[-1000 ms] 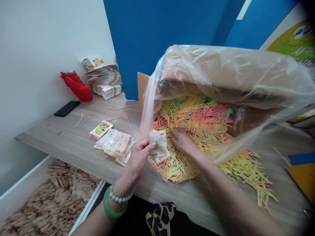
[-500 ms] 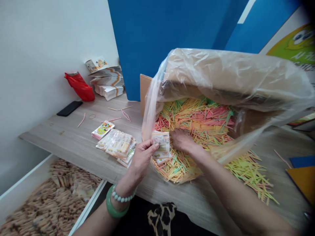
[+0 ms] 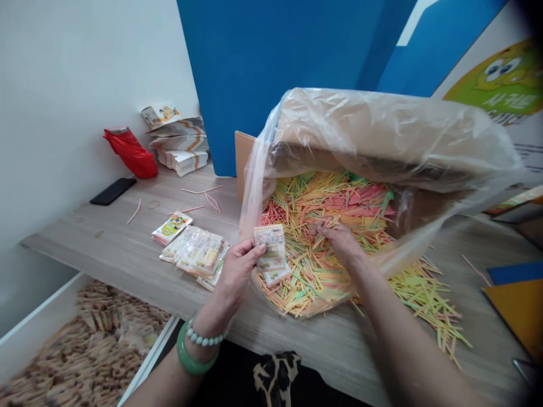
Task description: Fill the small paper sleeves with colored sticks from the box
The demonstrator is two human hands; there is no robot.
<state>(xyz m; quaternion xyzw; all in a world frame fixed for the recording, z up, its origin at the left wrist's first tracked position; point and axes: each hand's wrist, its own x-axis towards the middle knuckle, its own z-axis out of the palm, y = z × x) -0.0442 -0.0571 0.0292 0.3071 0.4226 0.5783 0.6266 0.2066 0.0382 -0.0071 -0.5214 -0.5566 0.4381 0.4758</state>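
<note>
the left hand (image 3: 235,271), at centre frame, pinches a small packet (image 3: 270,247) between thumb and fingers, upright at the bag's mouth. the right hand (image 3: 341,240), just right of it, lies fingers curled in the sticks (image 3: 331,215) inside the bag (image 3: 382,130); whether it grips any, i cannot tell. more packets (image 3: 197,254) lie left on the table (image 3: 127,249).

Both forearms are bare, no sleeves. At the lower left of the frame, the left wrist wears a thick green jade-like bangle (image 3: 192,357) beside a pale round-bead bracelet (image 3: 202,338).
</note>
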